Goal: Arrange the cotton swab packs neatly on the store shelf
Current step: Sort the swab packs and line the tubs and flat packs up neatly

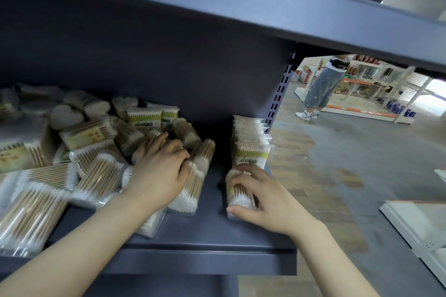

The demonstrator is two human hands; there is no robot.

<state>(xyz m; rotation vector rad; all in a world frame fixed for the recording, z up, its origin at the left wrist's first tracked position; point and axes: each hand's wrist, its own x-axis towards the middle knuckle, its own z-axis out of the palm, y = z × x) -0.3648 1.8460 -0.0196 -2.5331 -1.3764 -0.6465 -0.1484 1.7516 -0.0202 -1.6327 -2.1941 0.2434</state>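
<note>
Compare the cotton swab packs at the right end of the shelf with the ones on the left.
The right-end packs stand upright in a tidy front-to-back row, labels facing forward; the left packs lie in a loose heap, tilted every way. The row sits against the shelf's slotted upright; the heap spreads across the shelf. The right hand grips one pack at the row's front; the left hand rests on the heap. Both are clear-wrapped wooden-stick swabs.
</note>
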